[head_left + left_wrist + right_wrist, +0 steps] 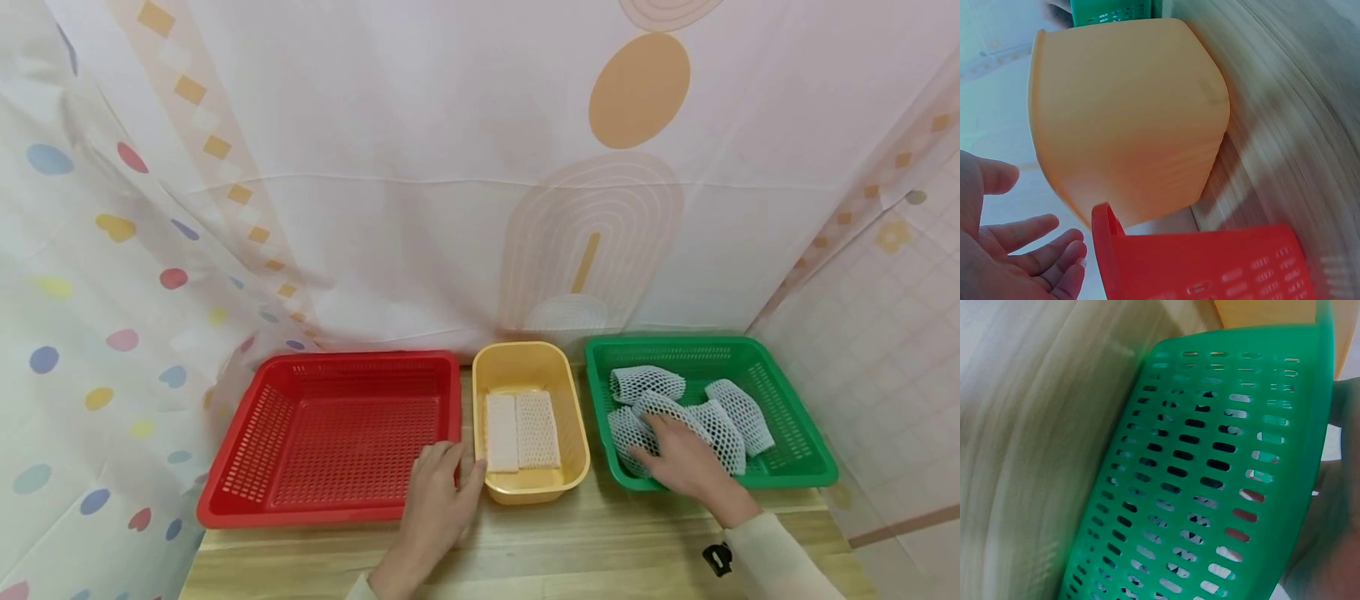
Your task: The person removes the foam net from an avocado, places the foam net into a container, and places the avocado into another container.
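My right hand (686, 458) reaches over the near rim of a green basket (795, 479), its index finger and thumb spread apart against the white foam net sleeves (727, 437). Several of these rounded mesh sleeves lie in that basket. The other right fingertips are hidden, and in the right wrist view the green basket wall (1210, 450) covers most of the hand. My left hand (442, 496) holds nothing, with loosely spread fingers, between the red basket (330, 512) and the yellow container (525, 492). Flat foam net sleeves (537, 429) lie side by side in the yellow container.
The red basket's perforated floor shows bare. All three containers stand in a row on a wooden table (555, 550), against a patterned cloth (390, 250). A dotted cloth (97, 333) hangs at the left. A small black object (717, 559) is at the right sleeve.
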Demonstrator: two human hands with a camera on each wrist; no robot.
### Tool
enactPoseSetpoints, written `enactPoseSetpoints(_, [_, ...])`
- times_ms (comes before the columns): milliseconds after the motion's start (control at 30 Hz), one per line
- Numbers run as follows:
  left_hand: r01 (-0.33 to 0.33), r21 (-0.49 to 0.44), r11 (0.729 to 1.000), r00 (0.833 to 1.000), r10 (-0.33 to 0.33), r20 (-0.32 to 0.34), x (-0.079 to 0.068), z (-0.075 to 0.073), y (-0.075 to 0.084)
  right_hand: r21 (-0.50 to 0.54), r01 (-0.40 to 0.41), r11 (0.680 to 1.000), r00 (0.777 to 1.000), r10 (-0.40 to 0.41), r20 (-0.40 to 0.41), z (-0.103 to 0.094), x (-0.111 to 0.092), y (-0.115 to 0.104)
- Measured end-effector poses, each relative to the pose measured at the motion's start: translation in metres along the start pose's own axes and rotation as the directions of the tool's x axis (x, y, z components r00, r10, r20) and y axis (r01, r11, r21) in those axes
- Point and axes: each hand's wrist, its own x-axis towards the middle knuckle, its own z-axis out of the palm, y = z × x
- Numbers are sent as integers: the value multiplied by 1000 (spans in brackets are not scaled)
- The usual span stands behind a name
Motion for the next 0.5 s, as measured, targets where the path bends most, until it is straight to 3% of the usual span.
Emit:
enactPoseSetpoints(267, [-87, 35, 996, 994, 90, -68, 0, 7, 1, -56, -22, 998, 998, 24, 49, 2, 7, -4])
enactPoseSetpoints(500, [-96, 46, 994, 992, 100, -81, 0, 11, 1, -78, -75, 994, 991, 84, 108, -1, 16, -14])
